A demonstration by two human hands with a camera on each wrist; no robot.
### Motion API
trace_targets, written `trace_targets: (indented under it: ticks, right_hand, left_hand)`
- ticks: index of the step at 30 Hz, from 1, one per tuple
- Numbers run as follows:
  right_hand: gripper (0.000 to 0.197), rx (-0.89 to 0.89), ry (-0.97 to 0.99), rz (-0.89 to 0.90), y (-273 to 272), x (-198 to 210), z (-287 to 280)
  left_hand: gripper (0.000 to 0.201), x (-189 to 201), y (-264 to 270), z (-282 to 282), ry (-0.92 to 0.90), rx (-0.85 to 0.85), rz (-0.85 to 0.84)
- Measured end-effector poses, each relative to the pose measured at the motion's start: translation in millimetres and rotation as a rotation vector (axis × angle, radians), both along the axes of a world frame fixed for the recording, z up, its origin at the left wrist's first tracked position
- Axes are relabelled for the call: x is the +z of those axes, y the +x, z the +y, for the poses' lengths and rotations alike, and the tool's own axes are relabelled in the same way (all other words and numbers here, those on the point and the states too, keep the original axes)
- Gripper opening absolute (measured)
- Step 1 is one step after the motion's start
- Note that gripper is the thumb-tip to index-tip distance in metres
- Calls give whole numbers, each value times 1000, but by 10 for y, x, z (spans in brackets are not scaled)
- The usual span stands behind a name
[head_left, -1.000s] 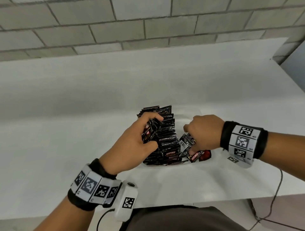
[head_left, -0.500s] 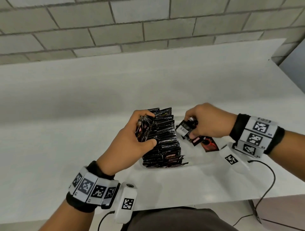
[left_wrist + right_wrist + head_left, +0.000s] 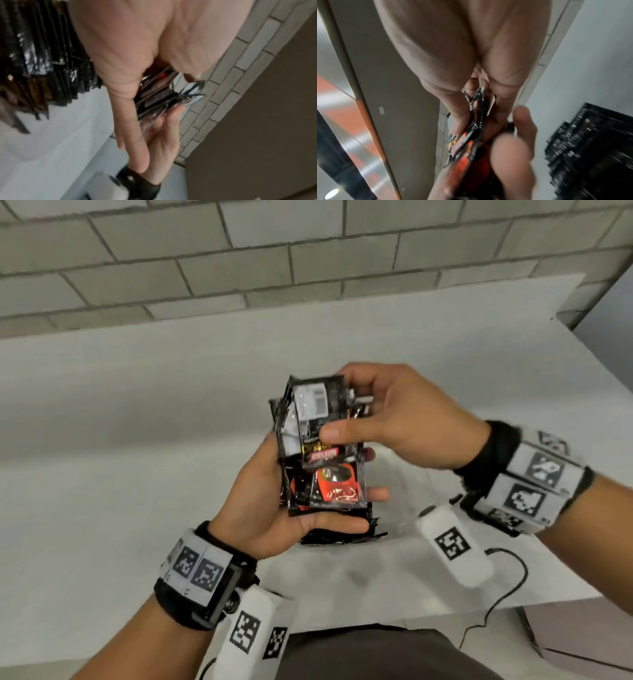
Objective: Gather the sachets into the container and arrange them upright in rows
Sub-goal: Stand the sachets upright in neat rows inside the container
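Note:
Both hands are raised over the table in the head view, sharing one bunch of black sachets [image 3: 337, 491] printed with a red cup. My left hand [image 3: 322, 474] lies palm up and cradles the bunch, with fingers curled round its right side. My right hand [image 3: 342, 405] pinches the top sachet [image 3: 313, 402], barcode side up, under its thumb. Below the hands, a row of upright sachets [image 3: 342, 537] stands in a clear container [image 3: 400, 518] that barely shows. The left wrist view has the held bunch [image 3: 159, 97] and the row [image 3: 42, 67]. That row [image 3: 590, 142] also appears in the right wrist view.
The white table [image 3: 137, 440] runs back to a grey brick wall [image 3: 308, 261]. A black cable [image 3: 507, 577] hangs off the front edge at the right. A pale box [image 3: 582, 638] stands on the floor below it.
Both hands rose from the container and met above it. The right hand carried its picked sachets up onto the bunch held by the left hand, which turned palm up.

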State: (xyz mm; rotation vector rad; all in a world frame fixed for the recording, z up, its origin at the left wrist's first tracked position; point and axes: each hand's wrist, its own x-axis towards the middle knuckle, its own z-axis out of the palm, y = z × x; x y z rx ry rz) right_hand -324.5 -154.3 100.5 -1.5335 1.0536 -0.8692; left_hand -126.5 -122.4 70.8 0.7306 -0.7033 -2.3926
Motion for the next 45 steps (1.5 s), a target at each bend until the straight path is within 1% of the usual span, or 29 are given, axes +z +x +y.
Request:
trace_targets:
  ticks: [2,3,5,7,8,10,11,13,16,18,20,22,23,24,26,27,29,31,32,33,35,36,37,38,40,42,43,45]
  right_hand:
    - [37,21,39,21,58,-112,55]
    - [36,36,31,65,68,-133,81]
    - [36,70,-17,215,59,-126,121]
    - [42,88,-64,365,49,-107,153]
    - [47,102,-75,403,43,-111,156]
    - [59,134,-101,434,42,-111,179]
    - [63,133,-128,439,42,-106,186]
    - [66,95,-163,398,30,-91,191]
    - [58,40,-133,281,7,-81,194]
    - [48,-3,-110,236,-29,-84,190]
    - [40,-61,-99,187,-70,-87,180]
    - [43,-99,-104,191,-109,-96,160]
    - [46,-108,-117,231,-124,-103,150]
    - [45,-127,-133,278,-139,-108,140]
    - [33,-218,-192,337,-178,-96,122]
    - [29,-284,-249,325,-202,-85,117]
    - [24,-381,-377,198,-243,-86,115]
    - [25,-347,-452,69,-238,-135,145]
    - [27,-289,-484,68,-218,-175,181]
    - [29,-229,-522,121,-190,-225,223]
    - [33,-142,-612,286,-161,-342,305]
    - [34,-119,-637,332,-170,-400,333]
    - [35,-107,-640,340,-181,-431,356]
    - [35,-102,-635,327,-189,-449,371]
    - [28,-111,-617,293,-180,-433,391]
    - [20,-163,-562,268,-158,-382,408]
    - [26,-189,-501,259,-152,-361,403]
    - [53,-167,-324,239,-163,-328,374]
  left_hand:
    - [90,-57,11,-6,65,-24,104]
    - [98,-83,26,-4,79,-27,123]
    - [103,-134,63,-3,78,-52,128]
    - [95,-153,93,-14,73,-80,133]
    - [87,-148,102,-22,64,-76,128]
    - [64,-149,107,-31,30,-49,78]
    - [54,-138,101,-37,19,-41,42]
    - [48,-115,96,-48,31,-42,-11]
    - [42,-100,121,-63,9,-2,-62]
    - [43,-108,142,-59,-12,35,-79]
    - [52,-133,152,-47,-32,42,-91]
    - [54,-144,145,-38,-57,34,-101]
    - [49,-137,138,-36,-67,33,-98]
    - [42,-126,134,-38,-68,40,-92]
    - [33,-117,135,-49,-51,61,-83]
    - [32,-125,137,-61,-41,69,-83]
    - [33,-145,128,-84,-26,81,-101]
    - [36,-143,98,-97,-10,97,-132]
    - [40,-123,74,-99,0,110,-142]
    - [42,-105,53,-98,2,121,-143]
    - [30,-74,25,-94,-19,147,-134]
    - [23,-75,21,-91,-28,160,-127]
    - [18,-88,24,-86,-35,167,-119]
    - [24,-113,27,-79,-51,173,-122]
    - [42,-163,27,-70,-98,166,-150]
    - [46,-167,15,-62,-158,150,-164]
    - [46,-163,12,-64,-188,143,-169]
    - [43,-148,7,-64,-245,129,-194]
